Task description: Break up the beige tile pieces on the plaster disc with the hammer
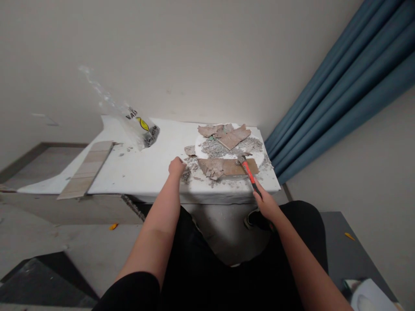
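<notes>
My right hand (266, 203) is wrapped round the black grip of a hammer (249, 170) with a red shaft. The hammer's head lies over the right part of a brown cardboard strip (231, 167), which has torn grey paper pulp at its left end. My left hand (177, 166) is closed beside small grey crumbs (191, 166) to the left of the strip; what its fingers hold, if anything, is hidden. Behind the strip, a white plate (198, 147) bears a heap of grey shredded bits (215, 148) and torn brown cardboard pieces (231, 137).
A white-covered low table (145, 172) stands against the wall. On its left are a clear plastic bag (138, 125) with dark contents and a flat cardboard strip (87, 168). Blue curtains (337, 95) hang at right. A grey box-like surface (346, 250) is beside my right leg.
</notes>
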`<state>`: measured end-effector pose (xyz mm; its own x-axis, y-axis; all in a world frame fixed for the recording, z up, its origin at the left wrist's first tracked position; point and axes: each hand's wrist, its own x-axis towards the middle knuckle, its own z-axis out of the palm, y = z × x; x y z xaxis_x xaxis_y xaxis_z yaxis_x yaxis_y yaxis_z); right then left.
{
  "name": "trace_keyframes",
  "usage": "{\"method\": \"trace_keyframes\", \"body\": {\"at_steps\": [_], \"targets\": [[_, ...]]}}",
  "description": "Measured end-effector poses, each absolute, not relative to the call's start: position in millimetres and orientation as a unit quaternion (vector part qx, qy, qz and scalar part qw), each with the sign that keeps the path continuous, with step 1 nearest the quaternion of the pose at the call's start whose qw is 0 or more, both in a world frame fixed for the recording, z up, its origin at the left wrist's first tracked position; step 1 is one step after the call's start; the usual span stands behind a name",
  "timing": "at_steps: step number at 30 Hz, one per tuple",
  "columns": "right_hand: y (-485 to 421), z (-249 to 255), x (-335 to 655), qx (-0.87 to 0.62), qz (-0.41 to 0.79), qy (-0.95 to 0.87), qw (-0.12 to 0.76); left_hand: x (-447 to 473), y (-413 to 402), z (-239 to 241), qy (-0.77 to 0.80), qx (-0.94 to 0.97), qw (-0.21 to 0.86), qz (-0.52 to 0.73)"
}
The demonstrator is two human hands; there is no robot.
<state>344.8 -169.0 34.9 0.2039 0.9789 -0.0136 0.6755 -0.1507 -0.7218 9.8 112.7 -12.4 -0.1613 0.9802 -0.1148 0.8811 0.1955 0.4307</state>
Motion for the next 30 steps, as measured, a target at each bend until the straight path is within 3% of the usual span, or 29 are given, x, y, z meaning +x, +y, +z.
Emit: {"method": "trace_keyframes", "body": {"at_steps": [4,9,14,19,23,26,30], "targets": [[-169.8,29.3,347.8,-0.713,0.262,-0.572,0.310,24.5,114.5,1.8,0.727,0.600,0.196,0.271],[-171.1,26.4,348.3,-0.708,0.275,-0.570,0.313,106.8,91.0,21.1,0.509,0.704,0.263,0.419],[-172.4,28.4,350.7,-0.702,0.275,-0.577,0.315,163.8,73.1,27.7,0.422,0.782,0.268,0.371],[-171.9,32.3,355.4,-0.702,0.285,-0.574,0.310,164.6,75.2,36.3,0.443,0.865,0.138,0.192],[-172.1,33.4,358.0,-0.697,0.292,-0.577,0.310,167.6,76.6,40.5,0.409,0.894,0.083,0.165],[-172.8,32.1,359.5,-0.697,0.293,-0.578,0.307,175.3,78.9,35.7,0.402,0.882,0.127,0.209],[-173.5,29.4,360.9,-0.697,0.299,-0.576,0.306,186.0,83.6,21.2,0.403,0.820,0.283,0.290]]}}
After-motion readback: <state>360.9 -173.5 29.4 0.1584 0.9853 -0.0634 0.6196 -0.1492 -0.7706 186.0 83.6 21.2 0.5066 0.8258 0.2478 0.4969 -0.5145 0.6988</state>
